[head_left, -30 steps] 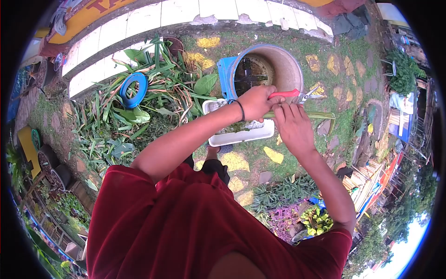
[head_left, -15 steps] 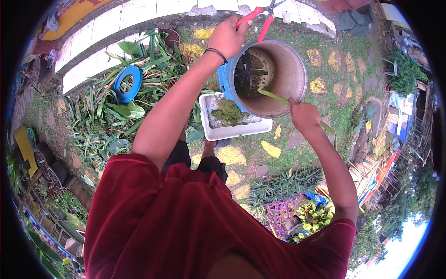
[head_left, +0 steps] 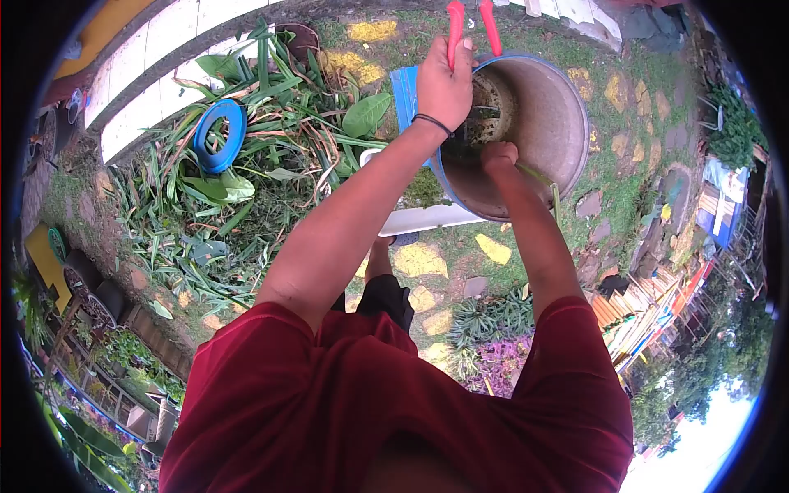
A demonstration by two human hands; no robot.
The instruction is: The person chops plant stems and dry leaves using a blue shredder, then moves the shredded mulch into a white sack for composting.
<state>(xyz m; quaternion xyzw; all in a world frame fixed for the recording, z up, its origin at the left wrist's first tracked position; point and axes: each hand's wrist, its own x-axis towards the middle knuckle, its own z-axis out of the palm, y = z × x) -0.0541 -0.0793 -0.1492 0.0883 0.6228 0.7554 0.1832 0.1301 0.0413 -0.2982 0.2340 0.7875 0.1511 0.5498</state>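
Note:
My left hand [head_left: 444,86] is closed round one red handle of a pair of pruning shears [head_left: 455,29]. The shears' handles are spread apart, and their blades lie beyond the top of the view. My right hand [head_left: 499,154] is closed on a green plant stalk [head_left: 536,174], inside the mouth of a blue-rimmed bucket [head_left: 563,123]. The stalk bends over the bucket's near rim and hangs down outside. Dark, wet-looking matter [head_left: 485,115] shows deep in the bucket, partly hidden by my hands.
A white tray [head_left: 436,218] with greenish matter sits partly under the bucket. At left, a blue ring [head_left: 220,135] lies on heaped cut leaves [head_left: 271,123]. Yellow stepping stones [head_left: 421,260] dot the grass. A white-tiled ledge [head_left: 156,57] runs along the far side.
My right hand has moved from the bucket's near rim to inside its mouth, taking the stalk with it. My left hand with the shears has shifted right and slightly nearer.

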